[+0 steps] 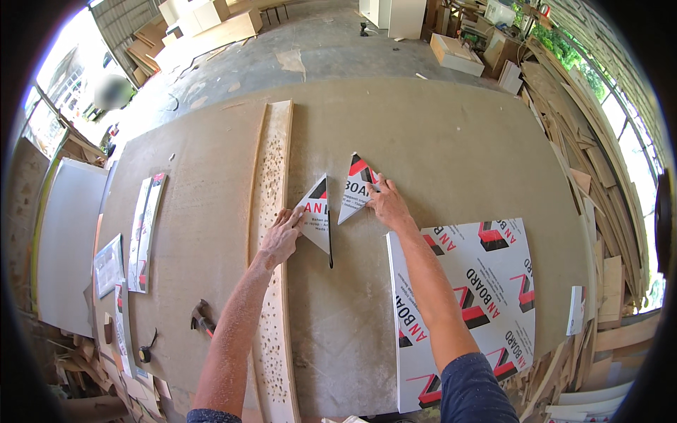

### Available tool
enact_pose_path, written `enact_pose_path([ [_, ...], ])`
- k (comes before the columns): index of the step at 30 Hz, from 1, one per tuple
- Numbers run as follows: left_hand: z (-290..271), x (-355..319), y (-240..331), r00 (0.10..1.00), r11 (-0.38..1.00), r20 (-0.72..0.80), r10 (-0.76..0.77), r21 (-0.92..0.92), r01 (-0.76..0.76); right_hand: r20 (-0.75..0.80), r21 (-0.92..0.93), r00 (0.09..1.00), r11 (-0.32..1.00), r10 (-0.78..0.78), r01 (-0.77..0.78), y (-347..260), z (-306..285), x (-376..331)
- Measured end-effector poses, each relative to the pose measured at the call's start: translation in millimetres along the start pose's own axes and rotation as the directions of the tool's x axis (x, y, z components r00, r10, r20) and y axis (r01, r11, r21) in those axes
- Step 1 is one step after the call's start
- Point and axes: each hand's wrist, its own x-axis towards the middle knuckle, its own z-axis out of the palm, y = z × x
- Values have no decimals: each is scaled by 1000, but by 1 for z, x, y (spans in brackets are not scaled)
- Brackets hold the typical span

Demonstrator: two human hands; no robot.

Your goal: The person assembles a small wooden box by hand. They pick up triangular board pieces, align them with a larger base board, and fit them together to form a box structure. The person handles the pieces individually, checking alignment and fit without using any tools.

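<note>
My left hand (279,240) has its fingers on the left edge of a triangular board piece (316,224), white with red and black print. A second triangular board piece (353,194) of the same kind is held at its right side by my right hand (387,203). The two pieces are close together with a narrow gap between them, their points toward the far side. Along the right edge of the left piece runs a thin black thing (331,255), whose kind I cannot make out. Under my right forearm lies a large printed board sheet (493,282).
A long pitted wooden strip (273,162) crosses the table (423,120) beneath my left forearm. Left of it are a hammer (201,317), a tape measure (146,350) and narrow board offcuts (147,233). Wood planks (592,162) are piled along the right.
</note>
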Motion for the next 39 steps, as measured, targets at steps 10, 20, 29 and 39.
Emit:
enact_pose_path([
  [10, 2, 67, -41, 990, 993, -138, -10, -116, -6, -60, 134, 985, 979, 161, -152, 15, -15, -27],
  [20, -8, 132, -91, 989, 983, 55, -135, -118, 141, -96, 243, 979, 958, 178, -150, 34, -8, -17],
  [29, -47, 182, -37, 807, 745, 122, -578, -324, 583, -114, 299, 971, 939, 211, -169, 39, -5, -11],
  [39, -94, 195, -15, 715, 660, 57, -697, -338, 671, -112, 287, 975, 946, 191, -153, 43, -3, -8],
])
